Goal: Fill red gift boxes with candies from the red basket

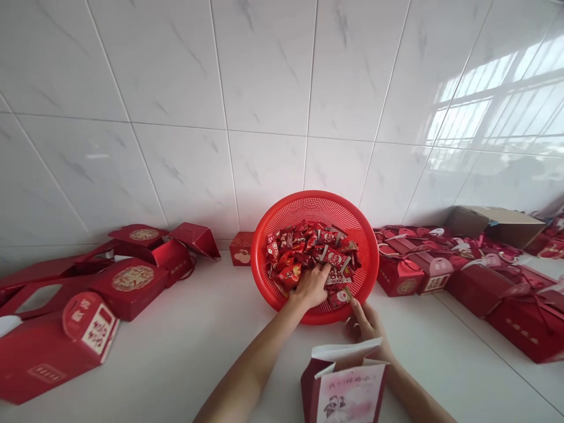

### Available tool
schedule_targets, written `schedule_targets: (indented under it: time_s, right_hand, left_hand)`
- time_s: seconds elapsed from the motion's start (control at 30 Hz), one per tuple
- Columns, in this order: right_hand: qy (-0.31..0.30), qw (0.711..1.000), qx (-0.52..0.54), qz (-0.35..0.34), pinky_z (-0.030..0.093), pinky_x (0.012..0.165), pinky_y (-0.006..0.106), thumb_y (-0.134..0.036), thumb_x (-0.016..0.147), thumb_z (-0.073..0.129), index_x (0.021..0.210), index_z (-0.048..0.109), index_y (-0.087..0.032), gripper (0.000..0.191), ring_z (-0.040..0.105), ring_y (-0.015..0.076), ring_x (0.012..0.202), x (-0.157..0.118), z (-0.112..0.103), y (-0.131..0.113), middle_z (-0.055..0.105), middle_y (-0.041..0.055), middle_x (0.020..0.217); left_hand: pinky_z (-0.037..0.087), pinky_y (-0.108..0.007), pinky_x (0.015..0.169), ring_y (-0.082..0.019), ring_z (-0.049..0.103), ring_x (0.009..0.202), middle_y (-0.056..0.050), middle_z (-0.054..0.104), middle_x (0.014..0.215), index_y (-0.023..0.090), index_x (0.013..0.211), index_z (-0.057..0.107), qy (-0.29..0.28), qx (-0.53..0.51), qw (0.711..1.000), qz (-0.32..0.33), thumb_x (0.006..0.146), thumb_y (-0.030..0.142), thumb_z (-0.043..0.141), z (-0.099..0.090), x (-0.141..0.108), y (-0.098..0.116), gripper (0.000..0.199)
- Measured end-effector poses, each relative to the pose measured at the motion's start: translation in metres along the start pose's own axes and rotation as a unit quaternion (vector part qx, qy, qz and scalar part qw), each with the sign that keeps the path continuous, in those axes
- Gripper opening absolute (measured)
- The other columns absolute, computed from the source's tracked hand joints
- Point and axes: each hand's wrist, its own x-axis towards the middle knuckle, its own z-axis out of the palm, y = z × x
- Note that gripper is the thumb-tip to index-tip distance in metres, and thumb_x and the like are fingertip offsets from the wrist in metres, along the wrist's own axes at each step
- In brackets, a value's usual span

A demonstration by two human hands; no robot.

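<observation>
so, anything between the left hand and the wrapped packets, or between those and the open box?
Left hand: nothing visible, it's in among the wrapped packets. From there to the open box, the near rim of the red basket stands between, with the right hand toward its right side.

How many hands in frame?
2: left hand among the wrapped packets in the red basket; right hand at its near-right rim. Some fingers are hidden.

Bare left hand (312, 288), bare right hand (371, 324), 2 slender bare forearms (258, 361)
</observation>
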Motion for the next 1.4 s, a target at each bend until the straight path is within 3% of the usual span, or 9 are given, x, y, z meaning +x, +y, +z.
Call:
schedule_targets:
  time_s: [0.17,0.3,0.53,0.7,1.1,1.27,1.4]
  right_hand:
    - [0.015,1.000,0.016,0.009,0.032,0.035,0.026,-0.094,0.057,0.062,0.064,0.051,-0.023,0.072,0.045,0.0130,0.033,0.001,0.009,-0.007,0.054,-0.0011,0.042]
    - [-0.015,1.000,0.019,0.008,0.033,0.037,0.026,-0.091,0.062,0.062,0.058,0.052,-0.021,0.071,0.045,0.0119,0.034,0.002,0.008,-0.007,0.053,-0.0003,0.042]
    - [-0.047,0.999,0.001,0.014,0.035,0.041,0.026,-0.090,0.067,0.059,0.057,0.057,-0.019,0.072,0.047,0.0128,0.036,0.001,0.003,-0.008,0.054,0.0012,0.042]
    - [-0.046,0.999,0.001,0.009,0.035,0.041,0.026,-0.088,0.070,0.059,0.057,0.057,-0.019,0.070,0.048,0.0126,0.037,0.000,0.003,-0.008,0.055,0.0014,0.043]
    - [-0.053,0.999,-0.002,-0.002,0.035,0.040,0.025,-0.088,0.071,0.058,0.057,0.055,-0.020,0.070,0.047,0.0119,0.036,0.000,0.003,-0.009,0.054,0.0006,0.042]
    - [-0.055,0.998,0.017,-0.001,0.036,0.040,0.025,-0.088,0.070,0.059,0.059,0.054,-0.020,0.069,0.047,0.0123,0.037,0.001,0.004,-0.010,0.057,0.0011,0.044]
    - [-0.061,0.998,0.020,-0.003,0.037,0.042,0.025,-0.087,0.070,0.060,0.058,0.056,-0.020,0.069,0.049,0.0123,0.039,0.001,0.003,-0.010,0.059,0.0021,0.046]
  left_hand:
    - [0.056,-0.041,0.092,-0.033,0.070,0.106,-0.014,0.068,0.121,0.019,0.130,0.058,0.035,-0.060,0.997,0.017,0.074,0.004,0.063,0.004,0.002,-0.011,0.059]
    - [0.055,-0.039,0.095,-0.031,0.068,0.110,-0.012,0.069,0.121,0.021,0.126,0.061,0.077,-0.133,0.987,0.041,0.072,0.009,0.068,0.009,0.003,-0.018,0.056]
    - [0.056,-0.036,0.093,-0.028,0.069,0.105,-0.010,0.072,0.114,0.019,0.117,0.065,0.085,-0.206,0.972,0.073,0.067,0.006,0.070,0.005,0.004,-0.019,0.052]
    - [0.056,-0.036,0.095,-0.025,0.070,0.101,-0.006,0.074,0.110,0.020,0.115,0.065,0.128,-0.280,0.950,0.058,0.066,0.007,0.074,0.002,0.004,-0.015,0.052]
    - [0.056,-0.037,0.096,-0.024,0.070,0.102,-0.006,0.073,0.109,0.020,0.114,0.064,0.231,-0.297,0.924,0.070,0.067,0.010,0.069,0.012,-0.001,-0.016,0.048]
    - [0.053,-0.040,0.103,-0.025,0.067,0.111,-0.007,0.070,0.116,0.020,0.120,0.061,0.280,-0.270,0.918,0.079,0.070,0.009,0.067,0.010,-0.002,-0.017,0.052]
    - [0.053,-0.042,0.102,-0.027,0.066,0.112,-0.008,0.067,0.115,0.021,0.124,0.059,0.268,-0.247,0.929,0.065,0.073,0.008,0.067,0.006,-0.002,-0.019,0.054]
